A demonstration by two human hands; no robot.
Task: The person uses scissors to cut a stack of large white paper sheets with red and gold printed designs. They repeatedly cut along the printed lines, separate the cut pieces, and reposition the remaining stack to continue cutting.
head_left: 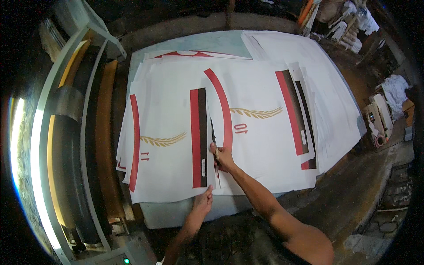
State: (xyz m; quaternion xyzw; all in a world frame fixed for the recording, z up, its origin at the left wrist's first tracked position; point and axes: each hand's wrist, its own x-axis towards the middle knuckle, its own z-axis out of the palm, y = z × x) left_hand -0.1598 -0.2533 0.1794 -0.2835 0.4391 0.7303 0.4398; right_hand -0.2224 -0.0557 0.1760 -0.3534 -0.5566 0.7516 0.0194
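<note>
My right hand (224,159) is closed around a pair of scissors (212,130), its dark blades pointing away from me. The blades lie just right of a red and black band (198,137) on a white printed sheet (170,119). Below the scissors, a cut edge runs toward me. My left hand (203,201) pinches the near edge of that sheet, close to the band's lower end. Red curved strips and a gold leaf branch (163,139) are printed on the sheet. A similar printed sheet (260,137) lies to the right, partly under my right forearm.
The sheets lie on a pale table (176,215). More white sheets (329,110) are stacked at the right. A large roller machine (66,168) with a bright light stands close on the left. Cardboard and white cloth (393,92) sit on the floor at the right.
</note>
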